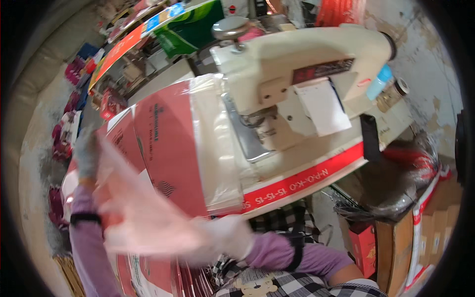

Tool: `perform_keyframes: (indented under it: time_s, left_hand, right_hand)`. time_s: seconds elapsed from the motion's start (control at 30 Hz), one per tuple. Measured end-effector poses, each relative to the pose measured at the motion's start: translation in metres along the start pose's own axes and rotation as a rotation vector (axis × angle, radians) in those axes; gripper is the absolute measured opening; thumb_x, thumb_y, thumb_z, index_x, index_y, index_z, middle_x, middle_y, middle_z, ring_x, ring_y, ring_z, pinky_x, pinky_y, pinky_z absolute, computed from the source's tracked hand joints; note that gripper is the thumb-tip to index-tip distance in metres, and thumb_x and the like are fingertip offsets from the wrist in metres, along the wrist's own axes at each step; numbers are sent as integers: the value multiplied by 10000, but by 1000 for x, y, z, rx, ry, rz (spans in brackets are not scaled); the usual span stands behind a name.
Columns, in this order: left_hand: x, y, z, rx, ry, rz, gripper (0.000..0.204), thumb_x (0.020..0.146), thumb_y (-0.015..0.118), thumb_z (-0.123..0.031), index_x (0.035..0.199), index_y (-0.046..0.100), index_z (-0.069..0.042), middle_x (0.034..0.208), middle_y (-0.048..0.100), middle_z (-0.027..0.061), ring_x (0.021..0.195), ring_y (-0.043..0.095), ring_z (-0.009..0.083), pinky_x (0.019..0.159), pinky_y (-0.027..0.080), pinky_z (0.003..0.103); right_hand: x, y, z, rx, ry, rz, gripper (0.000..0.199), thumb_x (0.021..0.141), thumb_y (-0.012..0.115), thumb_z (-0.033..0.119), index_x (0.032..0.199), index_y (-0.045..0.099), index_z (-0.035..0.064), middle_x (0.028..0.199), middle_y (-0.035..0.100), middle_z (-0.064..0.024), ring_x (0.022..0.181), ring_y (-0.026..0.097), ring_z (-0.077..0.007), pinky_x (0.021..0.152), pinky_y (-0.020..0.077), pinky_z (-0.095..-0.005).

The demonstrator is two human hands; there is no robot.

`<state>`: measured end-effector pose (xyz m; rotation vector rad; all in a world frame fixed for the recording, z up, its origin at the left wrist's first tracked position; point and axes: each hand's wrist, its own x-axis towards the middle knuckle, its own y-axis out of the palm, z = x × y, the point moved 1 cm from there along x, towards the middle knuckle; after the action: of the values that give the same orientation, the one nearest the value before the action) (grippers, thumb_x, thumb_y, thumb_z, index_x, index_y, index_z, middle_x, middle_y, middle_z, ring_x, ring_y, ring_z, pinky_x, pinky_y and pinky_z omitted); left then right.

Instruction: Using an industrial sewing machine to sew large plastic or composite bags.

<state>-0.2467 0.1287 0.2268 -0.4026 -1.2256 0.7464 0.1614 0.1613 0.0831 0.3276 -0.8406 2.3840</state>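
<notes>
In the grip of the right hand [230,238] a pale translucent sheet [146,213] is pinched, stretched toward the left hand [88,154], whose grip cannot be told, and red printed bags [170,143] are laid beyond, beside a sewing machine [307,52]

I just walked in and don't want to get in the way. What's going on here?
A pale, motion-blurred sheet spans from the person's left hand to the right hand; the blur hides how each grips it. Behind it in view, red printed plastic lies on the table, left of the sewing machine.
</notes>
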Motion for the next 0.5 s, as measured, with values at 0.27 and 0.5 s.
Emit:
perform_keyframes:
  time_s: [0.27,0.5]
  left_hand:
    - [90,215,-250,-390,100,892,229,802,573,-184,979,702,-117,978,701,109,890,660,297,837,504,361]
    - [33,271,-261,-287,264,400,176,817,577,-223,923,695,-146,874,681,88,788,644,307,728,495,434]
  right_hand:
    - [-151,-96,-51,839,1198,-412,475,816,676,177,1254,580,21,795,677,-90,656,641,-142,567,492,-309]
    - [-191,-104,-101,-485,302,-97,397,691,655,137,1083,706,169,518,449,-43,485,540,-252,479,442,-367]
